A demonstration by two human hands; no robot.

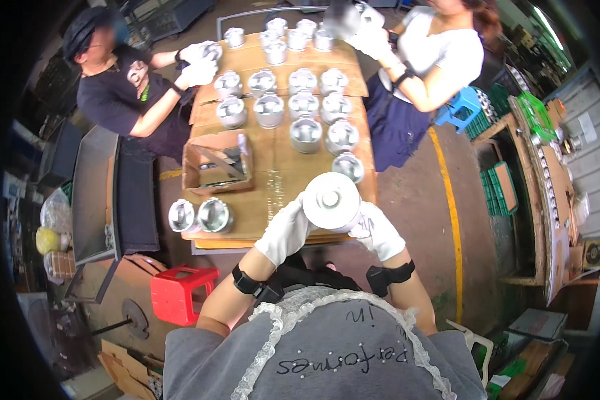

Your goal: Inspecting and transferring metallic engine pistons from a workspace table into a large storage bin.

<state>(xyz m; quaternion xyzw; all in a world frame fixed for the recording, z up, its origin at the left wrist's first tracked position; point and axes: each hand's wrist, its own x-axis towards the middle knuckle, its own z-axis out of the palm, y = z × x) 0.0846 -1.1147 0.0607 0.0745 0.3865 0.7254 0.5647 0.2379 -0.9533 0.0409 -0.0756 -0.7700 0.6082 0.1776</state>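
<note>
piston [331,202] is being held right of and nearer than the box [217,188] | opposite sides are being cupped by left hand [289,229] and right hand [378,231] | steadiness is likely being helped by even pressure

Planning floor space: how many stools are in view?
2: red stool, lower left; blue stool, upper right, beside a co-worker. The white frame, lower right, is unclear; others may be hidden.

Free lane right of cardboard box [219,187], pistons [269,112] blocking beyond
</note>
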